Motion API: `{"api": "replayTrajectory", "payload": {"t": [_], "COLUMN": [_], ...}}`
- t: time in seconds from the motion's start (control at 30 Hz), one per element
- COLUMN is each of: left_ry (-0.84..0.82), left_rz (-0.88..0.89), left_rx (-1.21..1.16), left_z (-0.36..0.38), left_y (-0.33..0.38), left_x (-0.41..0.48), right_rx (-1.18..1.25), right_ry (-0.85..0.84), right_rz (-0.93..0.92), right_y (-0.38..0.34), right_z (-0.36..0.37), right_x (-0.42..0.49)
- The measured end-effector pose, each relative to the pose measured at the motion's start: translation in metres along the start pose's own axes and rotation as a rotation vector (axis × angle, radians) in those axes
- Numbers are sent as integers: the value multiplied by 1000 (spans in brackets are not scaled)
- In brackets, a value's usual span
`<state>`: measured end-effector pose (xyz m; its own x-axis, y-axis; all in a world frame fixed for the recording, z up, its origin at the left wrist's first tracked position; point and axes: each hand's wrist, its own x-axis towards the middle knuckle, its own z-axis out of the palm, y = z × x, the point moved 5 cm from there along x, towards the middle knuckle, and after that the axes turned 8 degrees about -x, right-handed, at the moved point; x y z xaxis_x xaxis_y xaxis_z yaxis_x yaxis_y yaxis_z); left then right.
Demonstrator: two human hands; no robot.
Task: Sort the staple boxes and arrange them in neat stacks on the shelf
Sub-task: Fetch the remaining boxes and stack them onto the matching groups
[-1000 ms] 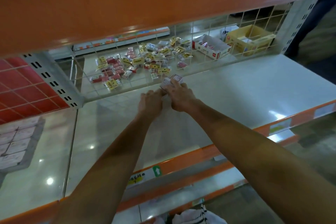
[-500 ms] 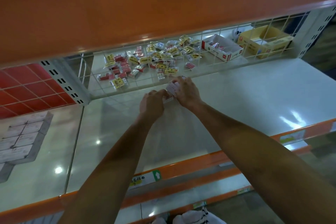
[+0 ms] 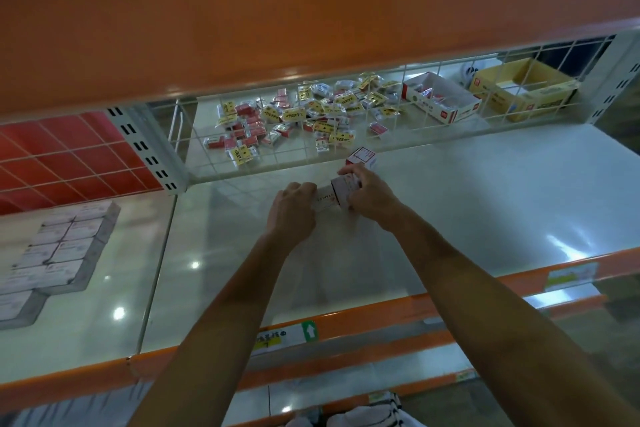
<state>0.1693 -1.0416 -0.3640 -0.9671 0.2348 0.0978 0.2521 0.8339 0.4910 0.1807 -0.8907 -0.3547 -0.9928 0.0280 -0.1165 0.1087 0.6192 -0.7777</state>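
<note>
Both my hands work at the back middle of the white shelf (image 3: pixel 485 204). My left hand (image 3: pixel 294 204) grips the left end of a flat white staple box (image 3: pixel 325 202) printed with red letters. My right hand (image 3: pixel 370 194) curls round a small stack of white and red staple boxes (image 3: pixel 344 189) next to it. One more white and red staple box (image 3: pixel 362 157) stands just behind my right hand, against the wire grid (image 3: pixel 277 163). Beyond the grid lies a loose heap of several red, white and yellow staple boxes (image 3: pixel 304 118).
Behind the grid at the right stand an open white and red carton (image 3: pixel 450 111) and an open yellow carton (image 3: pixel 530 104). Neat stacks of white boxes (image 3: pixel 52 253) sit on the left shelf bay. An orange shelf (image 3: pixel 311 10) overhangs above; an orange rail (image 3: pixel 363 319) edges the front.
The view has shifted a little. My hands have drawn slightly towards me, and one box now stands apart behind my right hand by the grid.
</note>
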Motion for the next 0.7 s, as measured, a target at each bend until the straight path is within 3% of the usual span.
{"api": "replayTrajectory", "payload": {"t": [0.13, 0.3, 0.7], "left_ry": [26, 113, 242], "left_rz": [-56, -67, -161], "left_rx": [-62, -81, -84], "left_z": [-10, -32, -111], "left_y": [-10, -24, -90], "left_x": [-18, -46, -129], "right_rx": [124, 177, 292], "right_ry": [-104, -98, -218], "right_rz": [-12, -56, -185], "right_y": [3, -7, -99], "right_z": [16, 34, 106], "right_x": [-14, -32, -76]}}
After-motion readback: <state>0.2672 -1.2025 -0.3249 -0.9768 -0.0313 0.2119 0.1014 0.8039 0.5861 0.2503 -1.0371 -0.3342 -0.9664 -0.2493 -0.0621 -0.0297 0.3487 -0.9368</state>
